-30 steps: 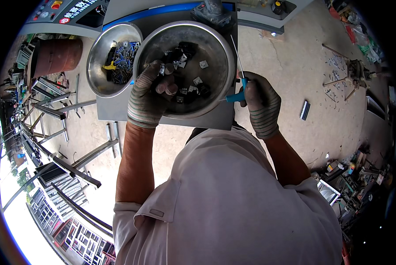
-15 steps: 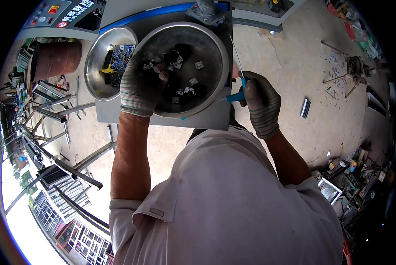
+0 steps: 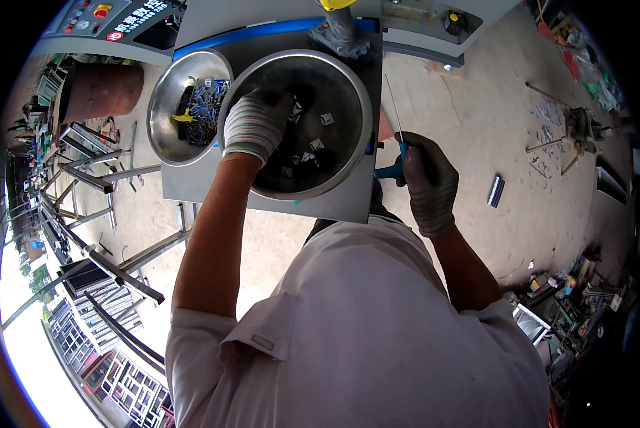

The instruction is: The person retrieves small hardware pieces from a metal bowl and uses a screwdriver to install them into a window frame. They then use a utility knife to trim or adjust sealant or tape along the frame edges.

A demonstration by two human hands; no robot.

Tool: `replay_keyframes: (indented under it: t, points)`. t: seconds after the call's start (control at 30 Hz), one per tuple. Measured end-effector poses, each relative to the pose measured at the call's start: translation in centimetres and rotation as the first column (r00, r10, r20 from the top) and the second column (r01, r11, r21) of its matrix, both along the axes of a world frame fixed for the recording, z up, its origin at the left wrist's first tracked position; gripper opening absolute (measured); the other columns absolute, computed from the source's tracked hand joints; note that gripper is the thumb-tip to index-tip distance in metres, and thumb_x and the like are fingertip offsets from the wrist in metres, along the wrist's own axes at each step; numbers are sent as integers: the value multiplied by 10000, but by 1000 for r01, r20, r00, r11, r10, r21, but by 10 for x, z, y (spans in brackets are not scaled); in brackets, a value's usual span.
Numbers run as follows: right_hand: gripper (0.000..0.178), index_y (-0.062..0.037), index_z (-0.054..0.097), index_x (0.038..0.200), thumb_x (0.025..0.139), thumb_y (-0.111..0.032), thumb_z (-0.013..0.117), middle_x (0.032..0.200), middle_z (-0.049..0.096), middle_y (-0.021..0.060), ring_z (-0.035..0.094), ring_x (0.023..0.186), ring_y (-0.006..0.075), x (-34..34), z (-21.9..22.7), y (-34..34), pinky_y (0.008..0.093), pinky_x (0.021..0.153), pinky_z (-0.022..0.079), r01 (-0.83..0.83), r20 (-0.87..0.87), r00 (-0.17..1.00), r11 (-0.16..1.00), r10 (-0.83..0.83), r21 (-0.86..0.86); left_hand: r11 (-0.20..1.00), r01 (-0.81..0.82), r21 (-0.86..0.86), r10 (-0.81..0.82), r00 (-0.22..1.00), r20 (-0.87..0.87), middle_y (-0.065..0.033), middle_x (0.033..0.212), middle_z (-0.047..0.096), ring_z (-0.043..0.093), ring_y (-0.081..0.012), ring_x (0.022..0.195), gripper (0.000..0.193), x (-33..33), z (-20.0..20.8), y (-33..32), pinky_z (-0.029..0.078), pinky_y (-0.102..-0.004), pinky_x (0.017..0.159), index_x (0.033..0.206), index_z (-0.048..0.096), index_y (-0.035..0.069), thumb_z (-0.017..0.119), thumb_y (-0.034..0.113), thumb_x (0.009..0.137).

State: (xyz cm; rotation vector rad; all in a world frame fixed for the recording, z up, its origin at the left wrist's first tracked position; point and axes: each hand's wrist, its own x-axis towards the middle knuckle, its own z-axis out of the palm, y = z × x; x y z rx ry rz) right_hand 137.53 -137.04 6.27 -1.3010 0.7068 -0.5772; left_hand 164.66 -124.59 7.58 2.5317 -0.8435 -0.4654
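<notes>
The grey table point(image 3: 184, 184) carries two metal bowls above a pale floor point(image 3: 477, 128). A blue strip point(image 3: 263, 30) crosses its far side. A rust-brown drum point(image 3: 102, 91) stands at the left; a bar point(image 3: 496, 191) lies on the floor at the right.

Both bowls are round and smooth. The large bowl point(image 3: 350, 143) contains square plates point(image 3: 326, 119) and dark parts point(image 3: 304, 94). The small bowl point(image 3: 164, 107), just beside it on the left, contains blue and silver pieces point(image 3: 209, 100) and a yellow item point(image 3: 183, 116). The right hand point(image 3: 430, 182), in a striped knit glove, is beside the table. Its grip is wrapped around the handle of the blue tool point(image 3: 389, 171); the thin, straight shaft points away from the person.

The left hand point(image 3: 254, 127), also gloved, is inside the large bowl. Its fingertips merge with the dark contents; whether this grip is spread or pinching cannot be determined. The right hand conceals part of the handle. The upper edge cuts off a yellow-topped device point(image 3: 342, 39).
</notes>
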Motion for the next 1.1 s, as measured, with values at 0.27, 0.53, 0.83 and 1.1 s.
replay_keyframes:
  t: [0.27, 0.53, 0.83, 1.1]
  points:
    - [309, -9, 674, 1220, 1057, -259, 593, 812, 589, 7, 529, 651, 87, -3, 0, -7, 242, 603, 450, -45, -21, 999, 987, 43, -154, 959, 17, 284, -88, 967, 239, -212, 942, 744, 724, -385, 930, 274, -7, 6, -6, 564, -493, 845, 983, 760, 90, 603, 309, 933]
    - [419, 13, 612, 1339, 1104, -297, 458, 825, 561, 47, 489, 673, 127, -6, -8, -15, 287, 637, 424, -91, -170, 984, 954, 43, -284, 918, 103, 384, -112, 994, 2, -177, 970, 778, 759, -325, 963, 349, -9, 47, -8, 597, -423, 828, 976, 819, 87, 814, 363, 762]
    - [464, 50, 557, 1339, 1087, -334, 490, 859, 579, 90, 519, 718, 157, 5, 7, -21, 313, 683, 433, -236, -124, 970, 927, 208, -293, 994, -95, 60, 98, 995, -34, -229, 960, 757, 743, -356, 935, 407, -18, 49, 20, 588, -421, 815, 1066, 780, 20, 789, 296, 766]
    - [391, -23, 565, 1106, 1029, -405, 594, 839, 544, 57, 515, 760, 140, 20, 28, -10, 325, 760, 426, -267, 77, 956, 947, 284, -175, 604, -400, -689, 82, 892, -445, -117, 965, 770, 706, -173, 815, 229, -35, 45, 43, 582, -327, 751, 1062, 742, -7, 748, 165, 911]
